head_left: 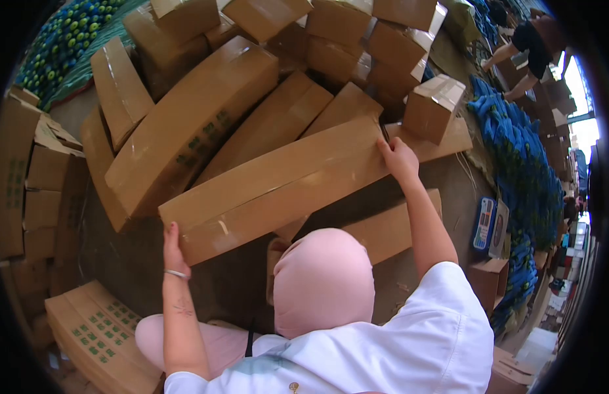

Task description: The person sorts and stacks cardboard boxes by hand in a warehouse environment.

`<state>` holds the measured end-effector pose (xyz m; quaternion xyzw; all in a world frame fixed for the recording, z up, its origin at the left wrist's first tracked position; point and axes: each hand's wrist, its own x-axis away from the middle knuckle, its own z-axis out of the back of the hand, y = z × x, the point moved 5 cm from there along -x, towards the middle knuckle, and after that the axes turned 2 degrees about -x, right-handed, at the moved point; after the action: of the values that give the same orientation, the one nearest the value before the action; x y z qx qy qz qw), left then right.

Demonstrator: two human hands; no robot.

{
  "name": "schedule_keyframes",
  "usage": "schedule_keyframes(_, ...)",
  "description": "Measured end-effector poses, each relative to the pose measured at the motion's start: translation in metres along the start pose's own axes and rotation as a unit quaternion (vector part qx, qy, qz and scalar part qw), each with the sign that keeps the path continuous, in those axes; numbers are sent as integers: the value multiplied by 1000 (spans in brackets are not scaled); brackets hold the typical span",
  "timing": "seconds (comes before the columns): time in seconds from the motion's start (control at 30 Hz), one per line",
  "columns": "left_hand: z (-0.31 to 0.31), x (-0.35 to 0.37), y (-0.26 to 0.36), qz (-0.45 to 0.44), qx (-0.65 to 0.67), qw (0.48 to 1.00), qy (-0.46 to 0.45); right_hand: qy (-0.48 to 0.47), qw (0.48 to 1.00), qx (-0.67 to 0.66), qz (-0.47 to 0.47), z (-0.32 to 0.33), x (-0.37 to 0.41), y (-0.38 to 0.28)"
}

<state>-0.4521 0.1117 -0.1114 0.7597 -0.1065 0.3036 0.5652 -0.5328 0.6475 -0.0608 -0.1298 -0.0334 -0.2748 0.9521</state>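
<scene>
A long, narrow cardboard box (278, 190) is held up slantwise in front of me, its right end higher in the view. My left hand (174, 249) presses against its left end, fingers partly hidden behind the cardboard. At the opposite end, my right hand (399, 159) grips the upper corner with the thumb on top. Strips of clear tape show on the box's near side. Just below it is my bent knee in pink trousers (324, 282). Behind the held box lies a larger long carton with green printing (193, 128).
Stacked cartons (337, 29) stand at the back, and more line the left side (45, 177). A printed carton (98, 328) lies at lower left. On the right are a blue device with buttons (485, 223) and heaped blue netted goods (521, 151). Another person (534, 46) bends at upper right.
</scene>
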Motion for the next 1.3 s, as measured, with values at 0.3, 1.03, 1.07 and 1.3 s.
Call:
schedule_keyframes(0.3, 81, -11, -1, -18, -113, 993, 27, 42, 967, -228, 108, -28, 37, -19)
schedule_keyframes(1.03, 87, -22, -6, -81, -166, 981, 60, 10, 985, -65, 158, -14, 16, -32)
schedule_keyframes(1.07, 86, -23, -7, -79, -162, 982, 56, -27, 985, -71, 155, -12, 15, -33)
schedule_keyframes(1.3, 75, -15, 2, -82, -171, 978, 83, 39, 980, -2, 197, -24, 17, -47)
